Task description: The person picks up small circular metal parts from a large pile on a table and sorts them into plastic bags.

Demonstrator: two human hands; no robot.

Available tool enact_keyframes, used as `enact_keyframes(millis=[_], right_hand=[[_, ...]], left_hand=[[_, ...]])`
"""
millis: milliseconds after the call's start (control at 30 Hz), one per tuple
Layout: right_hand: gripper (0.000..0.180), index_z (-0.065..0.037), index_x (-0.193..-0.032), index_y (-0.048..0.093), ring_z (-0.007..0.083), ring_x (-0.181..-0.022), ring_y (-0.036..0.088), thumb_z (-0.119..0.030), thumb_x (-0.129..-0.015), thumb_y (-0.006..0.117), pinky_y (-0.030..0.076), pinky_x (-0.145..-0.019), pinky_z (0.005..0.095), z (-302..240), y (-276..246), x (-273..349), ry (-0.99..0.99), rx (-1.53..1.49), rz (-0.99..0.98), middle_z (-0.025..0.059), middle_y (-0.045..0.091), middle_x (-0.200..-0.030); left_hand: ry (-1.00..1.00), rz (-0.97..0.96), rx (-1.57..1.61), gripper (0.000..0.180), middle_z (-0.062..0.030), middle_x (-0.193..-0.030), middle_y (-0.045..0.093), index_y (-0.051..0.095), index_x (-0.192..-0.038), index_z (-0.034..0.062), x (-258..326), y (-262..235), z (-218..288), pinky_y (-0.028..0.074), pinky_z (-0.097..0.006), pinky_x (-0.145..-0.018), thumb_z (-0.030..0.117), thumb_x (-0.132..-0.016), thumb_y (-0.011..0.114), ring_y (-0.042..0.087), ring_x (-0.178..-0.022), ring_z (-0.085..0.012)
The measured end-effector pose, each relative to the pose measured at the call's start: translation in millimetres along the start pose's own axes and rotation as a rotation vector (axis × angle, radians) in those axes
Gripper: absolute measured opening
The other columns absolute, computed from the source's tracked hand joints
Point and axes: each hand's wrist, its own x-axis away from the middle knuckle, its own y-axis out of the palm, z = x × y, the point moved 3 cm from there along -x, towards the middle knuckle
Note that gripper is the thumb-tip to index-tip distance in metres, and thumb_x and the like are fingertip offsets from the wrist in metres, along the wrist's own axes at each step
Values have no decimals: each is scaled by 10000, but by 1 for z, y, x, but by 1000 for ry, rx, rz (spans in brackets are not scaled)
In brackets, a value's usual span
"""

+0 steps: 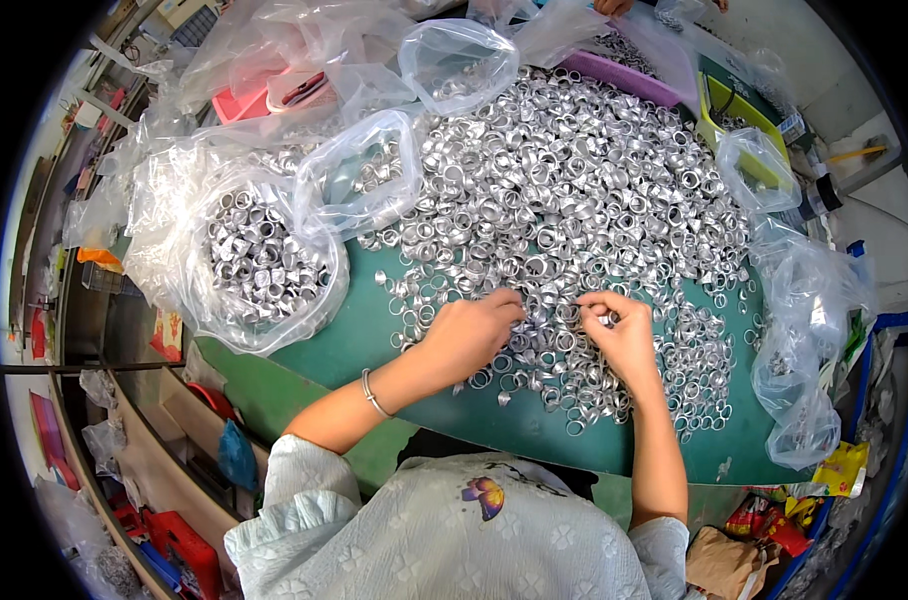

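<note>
A: Where were your hands at that moment?

B: Both of yours were down on the big heap of metal rings (564,200), at its near edge on the green table (364,345). Your left hand (471,332) lay palm down over loose rings, its fingers curled onto them; I could not tell whether it gripped any.

A: And the other one?

B: Your right hand (624,335) sat just beside it, and its thumb and fingertips were pinched narrow on a small ring (608,318). That ring sat at the fingertips, above the scattered ones, between your two hands.

A: What lay around you?

B: To your left, an open clear bag of rings (259,260) rested on the table, near your left hand but apart from it. A second clear bag (359,180) stood behind it, against the heap. Further clear bags (809,330) hung at the table's right edge, and a thin bracelet (372,393) circled your left wrist.
</note>
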Motion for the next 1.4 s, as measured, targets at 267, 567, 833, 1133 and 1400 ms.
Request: enact_keyframes(millis=[267,567,833,1133,1400], right_hand=[[189,-68,-891,717,87,-509,537,-78,-713,656,413,-496,236,4,11,-28,-16,-26,75,44,650,-683],[160,-68,-864,691,290,-602,623,-126,-726,636,485,-582,352,-23,24,-37,-119,386,-64,112,654,-698],[116,-18,-812,691,113,-569,568,-61,-721,634,438,-546,251,1,-12,-21,29,215,-195,48,637,-652],[143,-13,-922,684,33,-479,469,-111,-833,633,331,-424,163,-5,14,-31,354,-752,-167,10,608,-667],[248,-53,-718,683,315,-625,643,-299,-739,704,496,-564,401,-34,65,-58,-169,675,4,156,647,-680]], left_hand=[[-191,232,-39,308,-90,-1100,581,579,-1090,70,-26,-10,-6,505,-414,-633,-5,-794,542,618,-754,-340],[-127,-47,-147,322,-104,-1140,581,568,-1102,59,-31,-7,-16,509,-416,-692,23,-784,534,617,-791,-339],[-141,-22,-17,292,-103,-982,636,602,-1053,92,-1,-28,-4,487,-410,-637,8,-781,537,612,-735,-324],[-440,235,859,223,-22,-808,602,598,-1078,1,8,-24,-16,384,-175,-450,10,-882,492,466,-517,-32],[-462,212,745,228,3,-721,587,613,-1079,30,17,-12,-12,392,-182,-458,48,-876,511,470,-515,-32]])
